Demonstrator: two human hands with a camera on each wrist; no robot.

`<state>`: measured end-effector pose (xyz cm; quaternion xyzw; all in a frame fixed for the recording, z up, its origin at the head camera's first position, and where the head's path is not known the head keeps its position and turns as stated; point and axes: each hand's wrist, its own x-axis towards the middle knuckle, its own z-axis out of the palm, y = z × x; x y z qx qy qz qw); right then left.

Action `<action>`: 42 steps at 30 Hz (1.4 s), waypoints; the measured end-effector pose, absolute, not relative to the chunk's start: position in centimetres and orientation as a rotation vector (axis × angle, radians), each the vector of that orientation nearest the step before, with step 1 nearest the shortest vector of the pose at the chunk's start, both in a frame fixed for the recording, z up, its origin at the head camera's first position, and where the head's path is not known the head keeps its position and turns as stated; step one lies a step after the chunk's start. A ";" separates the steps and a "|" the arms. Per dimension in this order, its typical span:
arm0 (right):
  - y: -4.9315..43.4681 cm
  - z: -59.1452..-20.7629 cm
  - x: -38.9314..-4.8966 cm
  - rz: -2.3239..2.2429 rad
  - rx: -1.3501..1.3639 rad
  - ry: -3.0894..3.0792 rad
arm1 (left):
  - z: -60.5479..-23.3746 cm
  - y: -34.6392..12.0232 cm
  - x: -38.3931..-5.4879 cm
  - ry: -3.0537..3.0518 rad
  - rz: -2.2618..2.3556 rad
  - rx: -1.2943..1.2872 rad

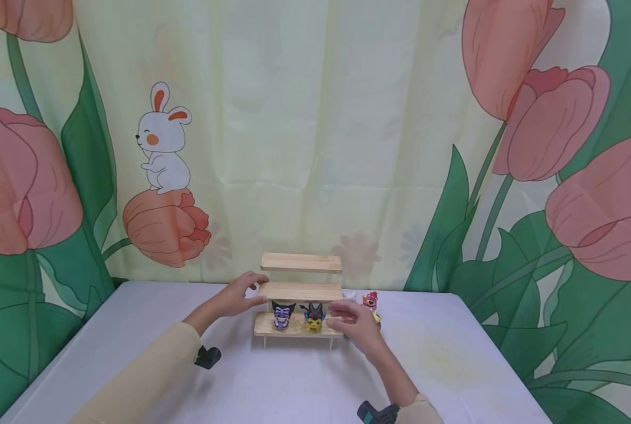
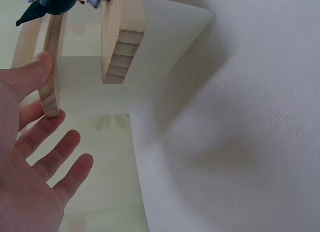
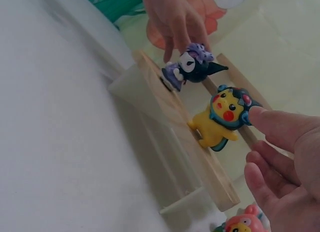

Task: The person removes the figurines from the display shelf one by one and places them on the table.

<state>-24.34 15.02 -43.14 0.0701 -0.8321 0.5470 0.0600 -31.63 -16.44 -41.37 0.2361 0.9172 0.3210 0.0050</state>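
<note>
A three-tier wooden display stand (image 1: 300,291) with pale boards and white supports stands at the table's back. My left hand (image 1: 238,295) grips the left end of its middle board (image 2: 51,86), thumb on one face and index finger on the other; the other fingers are spread. On the bottom board stand a purple-and-black figurine (image 1: 281,316) and, to its right, a yellow Pikachu figurine (image 3: 215,119) in a dark hood. Beside the Pikachu is my right hand (image 1: 359,323), fingers loosely bent. Its thumb tip overlaps the hood in the right wrist view, the other fingertips apart from the figurine.
Right of the stand, partly behind my right hand, are more figurines, including a pink one (image 1: 370,300). A white cloth covers the table (image 1: 273,388). Behind it hangs a curtain (image 1: 315,147) printed with tulips and a rabbit.
</note>
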 end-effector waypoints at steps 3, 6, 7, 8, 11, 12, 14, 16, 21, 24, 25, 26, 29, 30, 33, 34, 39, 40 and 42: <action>14.9 -43.2 -24.3 1.679 0.237 -2.514 | -41.3 -16.4 -31.5 2.872 1.006 0.739; 14.7 -43.3 -24.4 1.702 0.261 -2.507 | -41.2 -16.4 -31.5 2.875 1.004 0.742; 14.7 -43.3 -24.4 1.713 0.265 -2.506 | -41.2 -16.4 -31.5 2.876 1.001 0.740; 14.7 -43.4 -24.5 1.719 0.270 -2.504 | -41.3 -16.4 -31.6 2.876 1.002 0.738; 14.6 -43.6 -24.6 1.712 0.284 -2.508 | -41.3 -16.4 -31.6 2.879 0.998 0.748; 14.6 -43.7 -24.7 1.707 0.288 -2.513 | -41.3 -16.4 -31.6 2.874 1.009 0.741; 14.5 -43.8 -24.8 1.691 0.296 -2.526 | -41.3 -16.4 -31.6 2.882 0.998 0.743; 14.4 -44.0 -24.9 1.680 0.301 -2.535 | -41.4 -16.4 -31.7 2.886 0.993 0.734; 14.1 -44.1 -25.0 1.692 0.287 -2.540 | -41.4 -16.4 -31.8 2.887 0.987 0.705; 13.9 -44.2 -25.0 1.691 0.289 -2.539 | -41.5 -16.5 -31.9 2.879 0.997 0.700; 13.8 -44.2 -25.0 1.689 0.290 -2.539 | -41.5 -16.5 -31.9 2.878 0.999 0.700; 13.7 -44.2 -25.1 1.687 0.291 -2.541 | -41.5 -16.5 -31.9 2.878 1.001 0.696; 13.6 -44.3 -25.2 1.664 0.294 -2.555 | -41.5 -16.5 -32.0 2.878 0.999 0.691; 13.5 -44.3 -25.2 1.664 0.292 -2.561 | -41.5 -16.5 -32.0 2.881 0.992 0.688; 13.4 -44.2 -25.3 1.667 0.287 -2.572 | -41.5 -16.5 -32.0 2.884 0.980 0.680; 13.3 -44.2 -25.3 1.671 0.284 -2.573 | -41.5 -16.5 -32.0 2.883 0.979 0.679; 13.1 -44.3 -25.4 1.669 0.290 -2.581 | -41.5 -16.5 -32.0 2.881 0.983 0.679; 13.1 -44.3 -25.4 1.669 0.293 -2.584 | -41.5 -16.5 -32.0 2.881 0.986 0.684; 13.1 -44.4 -25.4 1.668 0.297 -2.589 | -41.5 -16.5 -32.0 2.880 0.986 0.688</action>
